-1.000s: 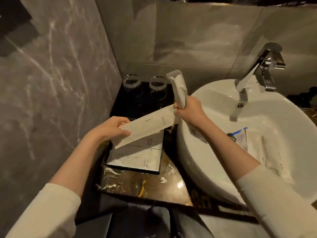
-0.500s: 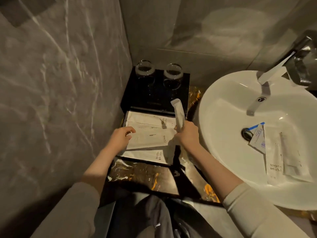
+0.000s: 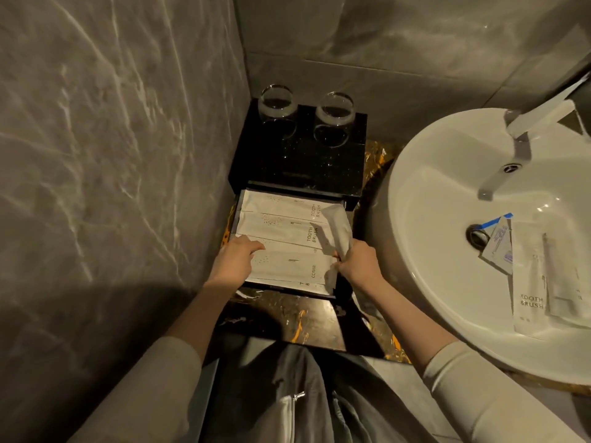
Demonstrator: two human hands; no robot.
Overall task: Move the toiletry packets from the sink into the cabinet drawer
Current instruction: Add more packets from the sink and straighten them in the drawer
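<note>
- open drawer is sticking out of the black cabinet, tucked in the corner by the grey wall.
- white packets are lying flat in the drawer, side by side: two marked toothbrush packets at the back, a comb packet nearer the front, another peeking out under its front edge.
- left hand is resting palm down on the left end of the comb packet, fingers loosely spread, not clamping anything.
- right hand is pinching a crumpled white packet at the drawer's right edge; the packet is standing up, tilted back over the toothbrush packets.
- two glasses are standing on top of the cabinet, apart from each other.
- white sink is sitting right of the cabinet; more packets in its bowl: a toothbrush packet, one overlapping it to the right, and a small blue-cornered sachet just beside the drain.
- faucet is reaching over the bowl from the upper right.
</note>
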